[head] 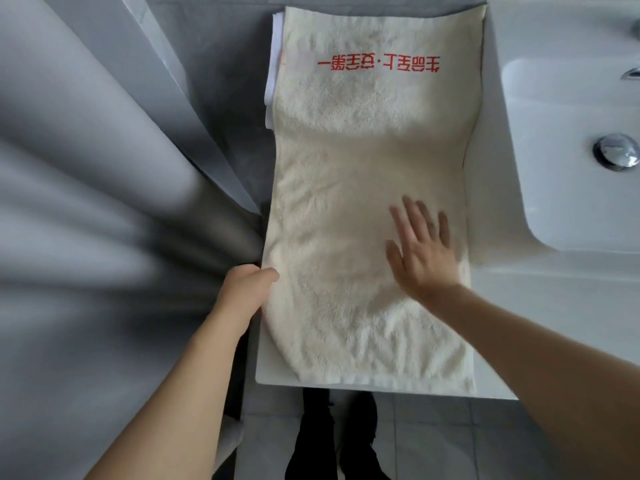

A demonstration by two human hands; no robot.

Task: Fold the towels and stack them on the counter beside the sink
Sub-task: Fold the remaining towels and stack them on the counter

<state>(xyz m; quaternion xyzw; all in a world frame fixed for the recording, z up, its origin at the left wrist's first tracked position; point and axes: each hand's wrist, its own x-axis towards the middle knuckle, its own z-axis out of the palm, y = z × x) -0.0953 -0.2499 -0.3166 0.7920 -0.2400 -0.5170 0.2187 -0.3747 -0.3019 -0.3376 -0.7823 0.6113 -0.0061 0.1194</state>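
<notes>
Towel (363,209), cream w/ red print, lies lengthwise on the tabletop (485,306) just beside the sink (571,168). Head view: right hand (424,249) flat, fingers spread, prob. smoothing it; left hand (247,292) grips the edge away from the sink, prob. to start a fold. White folded towels (273,64) mostly hidden under its far end.

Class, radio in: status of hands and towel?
Left hand grips cream towel edge. Right hand flat on it. Towel unfolded on counter. Nothing in the way.
</notes>
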